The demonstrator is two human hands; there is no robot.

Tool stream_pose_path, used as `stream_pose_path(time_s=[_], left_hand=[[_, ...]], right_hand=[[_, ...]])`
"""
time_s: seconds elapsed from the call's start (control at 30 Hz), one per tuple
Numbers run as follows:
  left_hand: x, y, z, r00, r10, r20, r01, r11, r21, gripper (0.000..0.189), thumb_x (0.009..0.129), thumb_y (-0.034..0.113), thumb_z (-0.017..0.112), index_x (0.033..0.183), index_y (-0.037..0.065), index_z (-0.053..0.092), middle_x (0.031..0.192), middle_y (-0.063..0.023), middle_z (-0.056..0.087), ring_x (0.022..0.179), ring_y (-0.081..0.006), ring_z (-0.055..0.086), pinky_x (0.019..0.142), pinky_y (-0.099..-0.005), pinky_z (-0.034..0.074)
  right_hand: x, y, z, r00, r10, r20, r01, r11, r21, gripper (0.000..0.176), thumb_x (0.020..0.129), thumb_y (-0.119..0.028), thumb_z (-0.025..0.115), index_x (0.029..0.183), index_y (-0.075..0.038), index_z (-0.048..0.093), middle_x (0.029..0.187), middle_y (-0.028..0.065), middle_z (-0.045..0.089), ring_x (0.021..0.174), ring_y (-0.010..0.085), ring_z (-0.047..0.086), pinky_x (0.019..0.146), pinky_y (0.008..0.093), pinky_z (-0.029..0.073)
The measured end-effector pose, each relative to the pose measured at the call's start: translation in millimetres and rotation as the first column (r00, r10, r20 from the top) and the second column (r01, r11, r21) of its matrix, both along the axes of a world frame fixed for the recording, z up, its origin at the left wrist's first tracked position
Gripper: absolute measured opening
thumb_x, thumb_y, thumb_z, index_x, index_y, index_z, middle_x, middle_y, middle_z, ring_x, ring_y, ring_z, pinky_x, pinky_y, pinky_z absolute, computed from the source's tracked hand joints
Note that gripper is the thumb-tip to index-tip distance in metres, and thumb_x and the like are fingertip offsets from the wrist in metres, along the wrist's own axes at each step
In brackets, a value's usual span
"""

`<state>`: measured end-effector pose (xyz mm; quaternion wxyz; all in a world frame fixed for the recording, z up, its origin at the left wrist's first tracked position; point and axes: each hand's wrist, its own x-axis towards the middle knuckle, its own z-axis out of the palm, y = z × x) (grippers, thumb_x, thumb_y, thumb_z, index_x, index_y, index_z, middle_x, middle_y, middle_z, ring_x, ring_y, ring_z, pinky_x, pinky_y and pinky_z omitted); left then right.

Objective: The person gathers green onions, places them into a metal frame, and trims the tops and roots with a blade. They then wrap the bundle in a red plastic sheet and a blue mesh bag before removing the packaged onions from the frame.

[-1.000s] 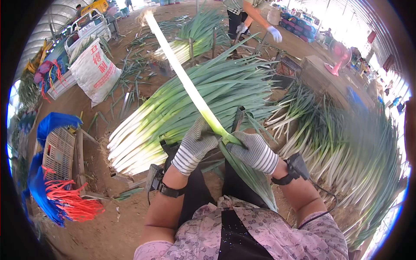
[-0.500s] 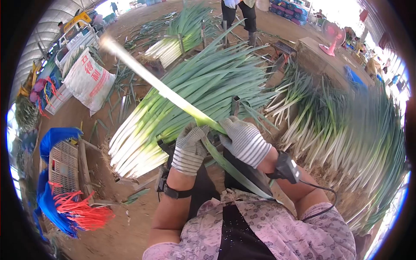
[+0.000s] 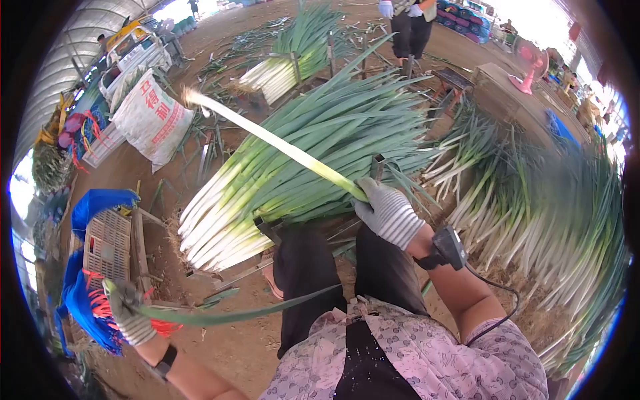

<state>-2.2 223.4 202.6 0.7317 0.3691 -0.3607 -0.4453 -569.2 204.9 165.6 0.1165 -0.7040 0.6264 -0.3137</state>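
Observation:
My right hand (image 3: 389,212), in a striped glove, is closed around the green part of a long leek (image 3: 277,141). The leek's white stem slants up to the left, its root end pale with glare. Out at the lower left, my gloved left hand (image 3: 128,312) grips a long green leek leaf (image 3: 240,315), which trails right across to my knee. That hand is in front of red plastic strips (image 3: 100,303) and blue cloth. Beneath the held leek lies a big pile of leeks (image 3: 230,207) on a low metal frame, white ends toward the lower left.
A plastic crate (image 3: 107,247) with blue cloth stands at left, below a white printed sack (image 3: 152,120). Many more leeks (image 3: 527,213) lie along the right. Behind the pile are a smaller leek stack (image 3: 270,80), a standing person (image 3: 410,30) and a pink fan (image 3: 530,67).
My left hand has moved from beside my right hand to the lower left, with a leaf pulled away from the leek. My right hand still holds the leek, slightly farther right.

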Motion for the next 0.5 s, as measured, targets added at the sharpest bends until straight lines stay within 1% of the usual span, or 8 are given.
stream_pose_path(time_s=[0.07, 0.13, 0.17, 0.2, 0.23, 0.3, 0.33, 0.5], left_hand=[[106, 17, -58, 0.832, 0.124, 0.542, -0.353, 0.87, 0.343, 0.022, 0.085, 0.021, 0.073, 0.094, 0.006, 0.059, 0.081, -0.0016, 0.057, 0.068, -0.0133, 0.054, 0.062, -0.0278, 0.046], [195, 31, -125, 0.094, -0.353, 0.931, -0.665, 0.674, 0.323, 0.034, 0.08, 0.025, 0.075, 0.1, 0.0, 0.064, 0.093, -0.0064, 0.066, 0.077, -0.023, 0.063, 0.075, -0.0359, 0.054], [127, 51, -123, -0.129, -0.147, 0.981, -0.604, 0.796, 0.039, 0.041, 0.075, 0.016, 0.076, 0.109, -0.003, 0.064, 0.107, -0.0155, 0.069, 0.1, -0.0335, 0.064, 0.095, -0.0407, 0.049], [49, 44, -96, -0.037, -0.046, 0.998, -0.574, 0.819, 0.017, 0.05, 0.077, 0.013, 0.075, 0.123, -0.002, 0.061, 0.122, -0.02, 0.065, 0.11, -0.0309, 0.062, 0.099, -0.0396, 0.047], [4, 29, -98, 0.262, 0.024, 0.965, -0.492, 0.863, 0.112, 0.046, 0.083, 0.012, 0.071, 0.125, -0.002, 0.06, 0.123, -0.0191, 0.064, 0.111, -0.0299, 0.062, 0.1, -0.04, 0.046], [-129, 8, -64, 0.924, -0.014, 0.381, -0.102, 0.954, 0.283, 0.045, 0.092, 0.015, 0.064, 0.134, 0.001, 0.055, 0.127, -0.0159, 0.062, 0.113, -0.0307, 0.06, 0.097, -0.0439, 0.049], [-172, -8, -53, 0.965, -0.263, -0.017, 0.261, 0.942, 0.212, 0.052, 0.093, 0.025, 0.063, 0.139, 0.006, 0.05, 0.134, -0.014, 0.057, 0.119, -0.0264, 0.057, 0.098, -0.0409, 0.048], [-278, -52, -62, 0.832, -0.519, -0.197, 0.538, 0.841, 0.054, 0.038, 0.095, 0.005, 0.057, 0.132, -0.002, 0.054, 0.122, -0.0186, 0.063, 0.107, -0.0342, 0.065, 0.084, -0.0431, 0.061]], right_hand=[[6, -2, 1, 0.991, 0.076, 0.109, -0.078, 0.997, 0.013, 0.028, 0.089, -0.021, 0.064, 0.106, 0.0, 0.056, 0.085, 0.0231, 0.064, 0.076, 0.0423, 0.063, 0.067, 0.0463, 0.051], [16, -5, 2, 0.971, 0.135, 0.195, -0.142, 0.99, 0.025, 0.031, 0.089, -0.023, 0.066, 0.108, 0.001, 0.057, 0.086, 0.0235, 0.064, 0.077, 0.0429, 0.064, 0.067, 0.0457, 0.051], [23, -6, 2, 0.967, 0.16, 0.2, -0.163, 0.987, -0.005, 0.033, 0.088, -0.023, 0.066, 0.109, 0.001, 0.057, 0.087, 0.0238, 0.064, 0.078, 0.0428, 0.064, 0.068, 0.0455, 0.051], [30, -6, 3, 0.961, 0.185, 0.203, -0.182, 0.983, -0.035, 0.034, 0.088, -0.023, 0.067, 0.11, 0.001, 0.057, 0.087, 0.0242, 0.064, 0.078, 0.0427, 0.064, 0.069, 0.0452, 0.051], [38, -6, 4, 0.956, 0.208, 0.205, -0.198, 0.978, -0.066, 0.036, 0.088, -0.024, 0.067, 0.112, 0.001, 0.057, 0.088, 0.0245, 0.064, 0.079, 0.0425, 0.064, 0.069, 0.0449, 0.052], [53, 0, 5, 0.929, 0.257, 0.265, -0.258, 0.966, -0.032, 0.039, 0.087, -0.023, 0.068, 0.114, 0.002, 0.057, 0.092, 0.0243, 0.064, 0.081, 0.042, 0.065, 0.073, 0.044, 0.052], [58, 2, 8, 0.915, 0.298, 0.274, -0.301, 0.953, -0.03, 0.038, 0.086, -0.022, 0.068, 0.113, 0.003, 0.058, 0.093, 0.0239, 0.065, 0.081, 0.0419, 0.065, 0.073, 0.0438, 0.053], [69, 21, -10, 0.907, 0.369, 0.203, -0.36, 0.929, -0.083, 0.033, 0.087, -0.009, 0.069, 0.115, 0.004, 0.059, 0.09, 0.0172, 0.065, 0.073, 0.0304, 0.066, 0.066, 0.0339, 0.052]])
